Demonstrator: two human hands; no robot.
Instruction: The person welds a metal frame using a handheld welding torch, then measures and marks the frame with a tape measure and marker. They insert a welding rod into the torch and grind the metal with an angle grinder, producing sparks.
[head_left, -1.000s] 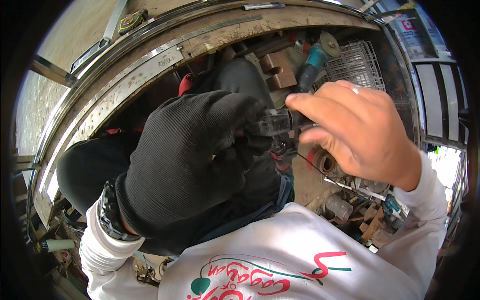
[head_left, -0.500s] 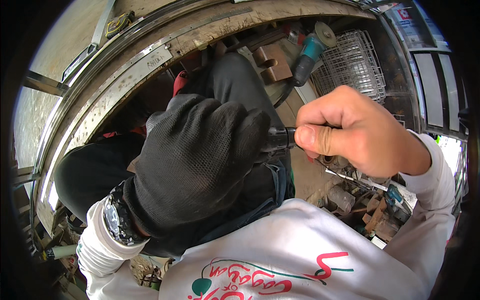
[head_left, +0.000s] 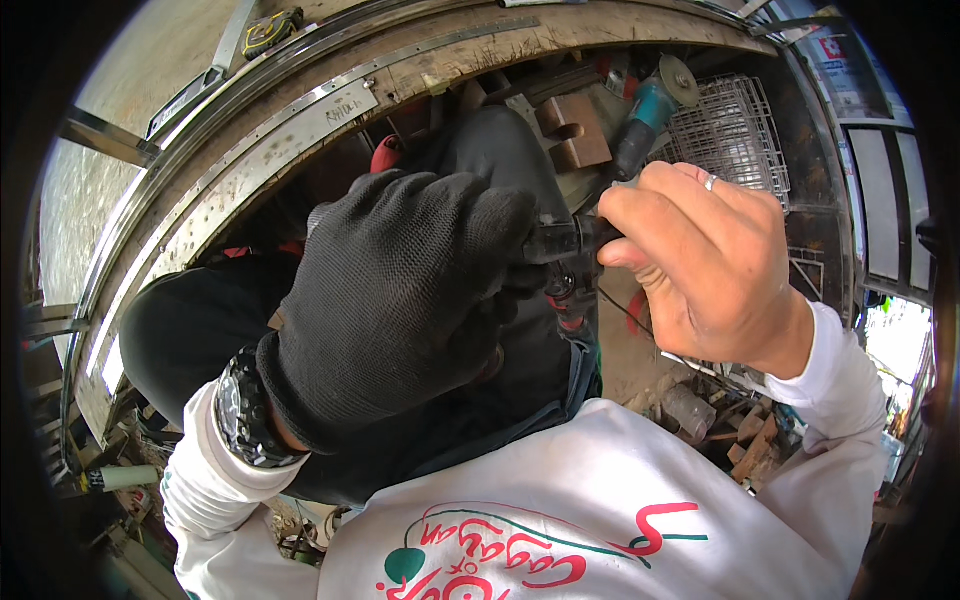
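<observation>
My left hand (head_left: 400,290), in a black knit glove, is closed around a dark tool whose body it mostly hides. From the glove toward the right sticks out the tool's black cylindrical nose (head_left: 553,242), which looks like a drill chuck. The bare fingers of my right hand (head_left: 705,260) pinch the end of this nose, thumb below and index finger on top. Whether a bit sits in it is hidden. Just below the nose a red and black part (head_left: 568,305) shows; I cannot tell whether it belongs to the same tool.
Beyond my knee lie a teal angle grinder (head_left: 645,120) and a brown notched block (head_left: 575,130), beside a wire rack (head_left: 735,140). A wooden bench edge with a metal strip (head_left: 330,115) curves along the far left, a tape measure (head_left: 270,32) behind it. Scraps (head_left: 755,445) lie at lower right.
My right hand has rolled over at the nose, its knuckles now turned up and its fingers further along the end. The red and black part has come into sight beneath.
</observation>
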